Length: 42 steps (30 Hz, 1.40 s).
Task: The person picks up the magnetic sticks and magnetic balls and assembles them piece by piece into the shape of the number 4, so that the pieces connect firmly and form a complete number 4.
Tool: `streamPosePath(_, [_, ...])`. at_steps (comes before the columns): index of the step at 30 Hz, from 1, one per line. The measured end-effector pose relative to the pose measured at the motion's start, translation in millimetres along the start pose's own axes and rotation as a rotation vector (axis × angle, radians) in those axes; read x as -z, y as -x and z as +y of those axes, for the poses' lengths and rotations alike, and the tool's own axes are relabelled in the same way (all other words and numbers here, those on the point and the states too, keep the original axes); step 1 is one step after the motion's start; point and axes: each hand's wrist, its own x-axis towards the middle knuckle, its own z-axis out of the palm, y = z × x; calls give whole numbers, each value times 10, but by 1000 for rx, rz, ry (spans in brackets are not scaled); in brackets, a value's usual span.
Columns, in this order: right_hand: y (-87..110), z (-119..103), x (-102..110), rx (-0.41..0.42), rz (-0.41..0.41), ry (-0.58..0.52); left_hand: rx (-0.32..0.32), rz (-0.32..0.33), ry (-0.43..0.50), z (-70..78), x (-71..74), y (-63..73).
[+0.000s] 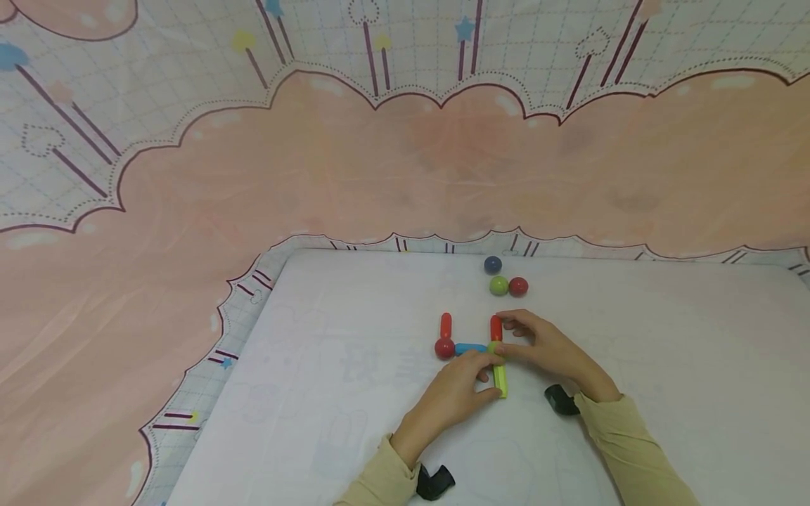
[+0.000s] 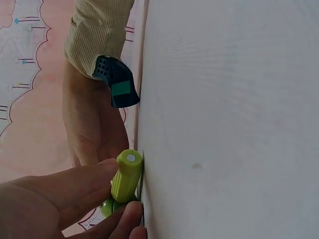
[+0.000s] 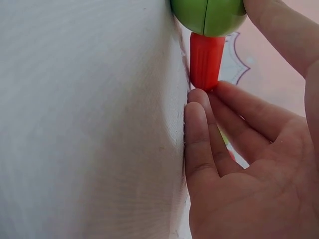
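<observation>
On the white table, an assembly of toy rods and balls lies between the two hands. My left hand (image 1: 446,393) pinches a yellow-green rod (image 2: 126,179), whose near end faces the left wrist camera. That rod meets a green ball (image 3: 214,17). From the ball's far side a red rod (image 3: 205,62) points away. My right hand (image 1: 550,344) spans these two, thumb on the ball and fingertips at the rod's far end. A blue rod (image 1: 471,348) runs left from the green ball to a red ball (image 1: 445,348), which has another red rod (image 1: 446,325) behind it.
Behind the assembly stand a dark blue ball (image 1: 493,265), a loose green ball (image 1: 498,285) and a second red ball (image 1: 518,287). The white tabletop (image 1: 683,365) extends to both sides. Peach patterned cloth (image 1: 380,169) lies beyond its far edge. Dark wrist devices (image 1: 435,483) sit by both sleeves.
</observation>
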Motion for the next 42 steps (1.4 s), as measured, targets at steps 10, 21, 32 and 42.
streamPosePath(10, [-3,4,0,36,7,0,-2,-14,-13,4,11,4])
streamPosePath(21, [7,-17,-1,53,10,-11,-3,-17,-4,-8,7,-5])
streamPosePath(32, [-10,18,-9,63,15,-15,10,-14,10,-39,54,17])
streamPosePath(42, [-15,6,-5,53,9,-42,9,114,51,-109,282,90])
